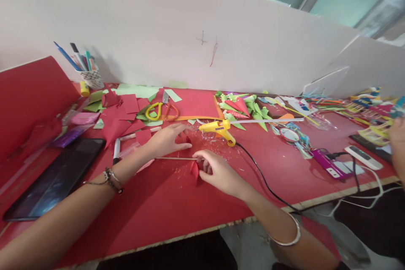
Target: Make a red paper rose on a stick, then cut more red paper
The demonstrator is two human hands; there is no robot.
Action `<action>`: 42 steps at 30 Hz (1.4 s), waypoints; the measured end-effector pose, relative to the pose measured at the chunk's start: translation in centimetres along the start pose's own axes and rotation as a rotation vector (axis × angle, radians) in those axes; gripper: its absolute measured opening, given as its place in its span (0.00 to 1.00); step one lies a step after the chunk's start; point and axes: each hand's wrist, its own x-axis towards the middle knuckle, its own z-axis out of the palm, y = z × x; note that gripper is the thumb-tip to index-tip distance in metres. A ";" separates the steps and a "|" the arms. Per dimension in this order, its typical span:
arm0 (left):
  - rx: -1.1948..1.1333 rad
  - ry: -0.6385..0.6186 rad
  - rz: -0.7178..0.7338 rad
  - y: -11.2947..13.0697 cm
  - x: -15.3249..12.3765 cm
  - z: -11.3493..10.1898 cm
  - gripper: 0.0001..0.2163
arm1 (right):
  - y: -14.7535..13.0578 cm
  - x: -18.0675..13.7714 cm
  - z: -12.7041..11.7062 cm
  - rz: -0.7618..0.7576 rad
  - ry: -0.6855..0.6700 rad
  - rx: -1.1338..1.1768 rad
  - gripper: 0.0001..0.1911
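Observation:
My right hand [218, 171] is closed, its fingers curled round the end of a thin wooden stick [175, 158] that points left. A small folded piece of red paper [194, 170] shows below those fingertips, at the same end of the stick. Just above, my left hand [166, 140] reaches over the table with thumb and fingers apart. Between them lies another small red paper piece [183, 138]; whether the fingers touch it I cannot tell. A yellow glue gun [218, 127] with a long glue stick [268, 120] in its back lies beyond both hands.
Yellow-handled scissors [155, 110] lie among red and green paper scraps [126, 107]. Green and red paper cones [242, 107] are at the back. A tablet-like black device [57, 181] lies left. A purple power strip [330, 164] and another person's hand [398, 135] are right.

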 end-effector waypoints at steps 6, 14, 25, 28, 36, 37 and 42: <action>-0.046 -0.029 0.025 -0.1 -0.6 1.0 0.18 | 0.6 0.6 -0.4 0.002 0.021 0.003 0.12; -0.051 -0.047 0.029 -0.4 -0.8 0.5 0.20 | 0.9 0.8 -0.8 -0.012 0.083 -0.158 0.05; -0.016 -0.028 -0.076 -0.6 -3.1 -2.7 0.18 | 0.8 3.7 -1.4 -0.022 0.175 -0.104 0.04; -0.037 -0.038 -0.038 -0.4 -4.2 -2.9 0.16 | 0.8 4.6 -0.7 -0.051 0.163 -0.116 0.04; -0.163 -0.021 0.078 0.8 -6.4 -1.3 0.08 | 2.7 6.5 0.5 -0.092 0.182 -0.162 0.04; -0.168 -0.026 0.105 0.8 -6.4 -1.2 0.07 | 2.8 6.5 0.6 -0.093 0.186 -0.163 0.04; -0.200 -0.076 0.155 0.7 -6.5 -0.9 0.05 | 2.9 6.5 0.5 -0.090 0.216 -0.159 0.03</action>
